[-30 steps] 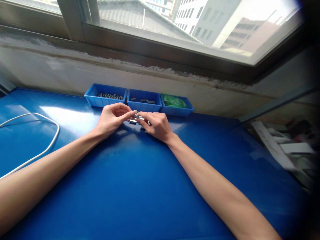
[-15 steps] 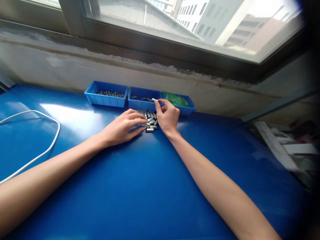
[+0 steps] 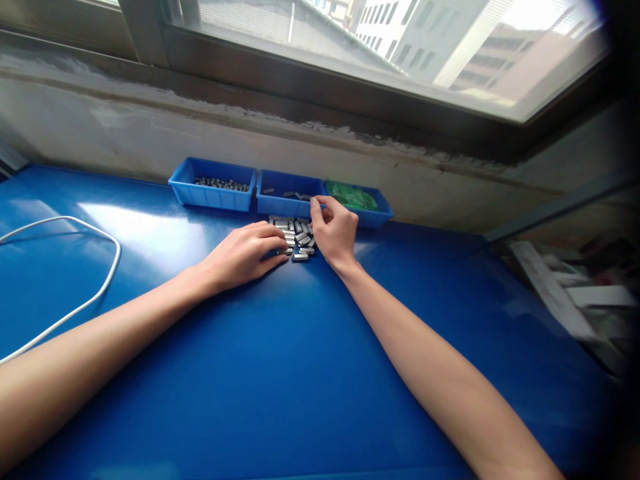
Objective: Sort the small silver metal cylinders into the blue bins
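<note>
A pile of small silvery metal bars (image 3: 301,238) lies on the blue table in front of the middle bin. My left hand (image 3: 250,252) rests at the pile's left side, palm down, its thumb apart from the curved fingers and their tips touching or very near the bars. My right hand (image 3: 336,227) is at the front rim of the middle blue bin (image 3: 283,205), thumb and forefinger pinched together. Several dark metal bars (image 3: 296,195) lie inside that bin, one right by my right fingertips. Whether the pinch still holds a bar is hidden.
On the left, a blue bin (image 3: 213,197) contains many small metal parts. The right blue bin (image 3: 373,218) contains green plastic bags (image 3: 353,196). A white cable (image 3: 116,257) loops over the table's left side. Behind the bins run the wall and window; clutter (image 3: 575,293) stands at right.
The bar that stuck out of my right fingertips over the middle bin no longer shows there. My left hand has drawn slightly left, uncovering more of the pile.
</note>
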Motion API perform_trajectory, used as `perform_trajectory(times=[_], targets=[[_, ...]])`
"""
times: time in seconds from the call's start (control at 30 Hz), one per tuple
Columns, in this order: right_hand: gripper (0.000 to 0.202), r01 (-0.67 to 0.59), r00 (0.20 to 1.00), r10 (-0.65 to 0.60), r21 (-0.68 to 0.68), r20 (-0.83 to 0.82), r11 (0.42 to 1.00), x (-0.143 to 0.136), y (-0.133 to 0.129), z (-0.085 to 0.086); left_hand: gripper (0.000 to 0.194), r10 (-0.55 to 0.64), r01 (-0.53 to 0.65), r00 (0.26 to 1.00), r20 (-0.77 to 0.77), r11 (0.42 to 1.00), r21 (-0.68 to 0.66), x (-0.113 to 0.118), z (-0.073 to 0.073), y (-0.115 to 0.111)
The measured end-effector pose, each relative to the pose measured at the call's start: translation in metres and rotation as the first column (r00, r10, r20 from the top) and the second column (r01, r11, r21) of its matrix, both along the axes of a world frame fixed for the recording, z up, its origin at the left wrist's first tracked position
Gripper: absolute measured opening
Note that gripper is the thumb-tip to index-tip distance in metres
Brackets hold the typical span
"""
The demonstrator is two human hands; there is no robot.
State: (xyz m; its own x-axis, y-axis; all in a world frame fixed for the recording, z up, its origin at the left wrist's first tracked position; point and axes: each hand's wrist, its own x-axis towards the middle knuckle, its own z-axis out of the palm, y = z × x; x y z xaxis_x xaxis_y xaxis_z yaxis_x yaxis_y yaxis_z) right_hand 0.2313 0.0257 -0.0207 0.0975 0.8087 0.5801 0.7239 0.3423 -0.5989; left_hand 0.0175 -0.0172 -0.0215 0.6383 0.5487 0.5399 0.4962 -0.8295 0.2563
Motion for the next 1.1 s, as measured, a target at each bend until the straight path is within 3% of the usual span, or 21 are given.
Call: perform_trajectory(times=[0.17, 0.3, 0.43, 0.63, 0.8, 1.1], targets=[[0.038, -0.014, 1.000, 0.014, 0.008, -0.020, 1.000, 0.000, 0.000, 0.000, 0.024, 0.024, -0.024, 1.000, -0.021, 1.000, -0.007, 0.000, 0.001, 0.000], [0.037, -0.030, 0.999, 0.031, 0.034, -0.029, 0.999, 0.000, -0.001, 0.001, 0.019, 0.086, -0.073, 0.988, 0.126, 0.992, -0.106, -0.001, 0.005, 0.001], [0.035, -0.111, 0.993, 0.115, 0.092, -0.036, 0.990, -0.001, -0.003, 0.002, 0.019, 0.200, -0.107, 0.921, 0.334, 0.955, -0.275, -0.003, 0.010, 0.004], [0.029, -0.262, 0.965, 0.256, 0.116, 0.064, 0.958, -0.004, -0.009, 0.002, 0.039, 0.313, -0.026, 0.793, 0.522, 0.874, -0.486, -0.003, 0.009, 0.007], [0.023, -0.362, 0.930, 0.347, 0.147, 0.123, 0.920, -0.003, -0.013, 0.003, 0.048, 0.420, -0.025, 0.737, 0.529, 0.800, -0.600, -0.004, 0.012, 0.008], [0.028, -0.531, 0.818, 0.461, 0.144, 0.343, 0.835, -0.005, -0.017, 0.001, 0.052, 0.381, -0.044, 0.795, 0.472, 0.812, -0.582, -0.006, 0.013, 0.008]])
